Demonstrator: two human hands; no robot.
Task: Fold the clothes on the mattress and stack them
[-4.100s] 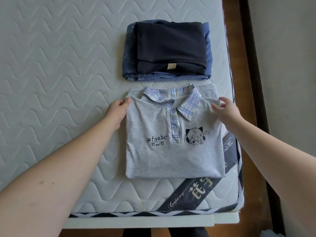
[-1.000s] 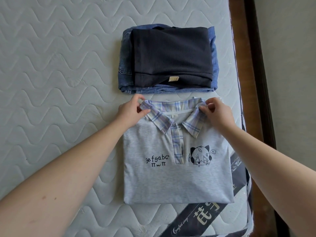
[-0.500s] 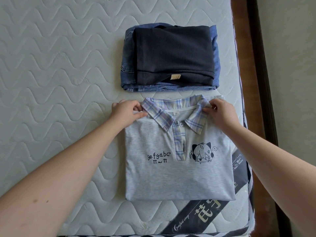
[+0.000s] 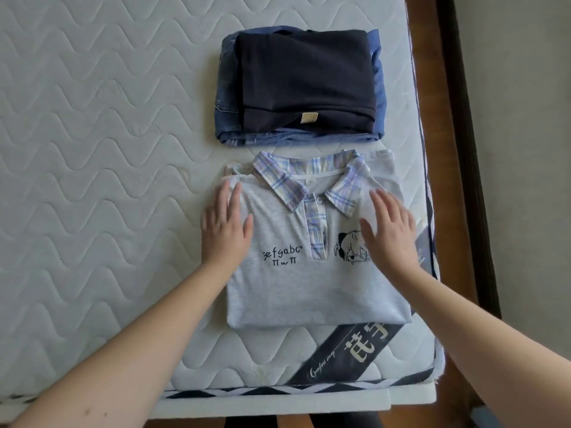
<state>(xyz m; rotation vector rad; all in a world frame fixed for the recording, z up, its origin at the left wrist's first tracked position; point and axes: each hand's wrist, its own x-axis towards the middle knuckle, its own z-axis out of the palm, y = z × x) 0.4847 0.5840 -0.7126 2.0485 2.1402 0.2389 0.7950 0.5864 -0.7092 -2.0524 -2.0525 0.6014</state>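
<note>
A folded grey polo shirt (image 4: 312, 285) with a plaid collar lies near the front right corner of the white quilted mattress (image 4: 92, 149). My left hand (image 4: 225, 228) lies flat with straight fingers on the shirt's left shoulder area. My right hand (image 4: 390, 230) lies flat on the right chest, partly covering the cartoon print. Just beyond the shirt sits a stack with a folded dark navy garment (image 4: 304, 81) on top of folded blue denim (image 4: 227, 97).
The mattress's right edge (image 4: 428, 168) runs beside a brown wooden bed frame (image 4: 445, 149) and a dark strip along the floor. A dark diagonal label band (image 4: 346, 353) crosses the front right corner of the mattress. The wide left part is bare quilting.
Both hands let go of the plaid collar and slid down onto the shirt's front, fingers now flat. The collar lies spread and neat.
</note>
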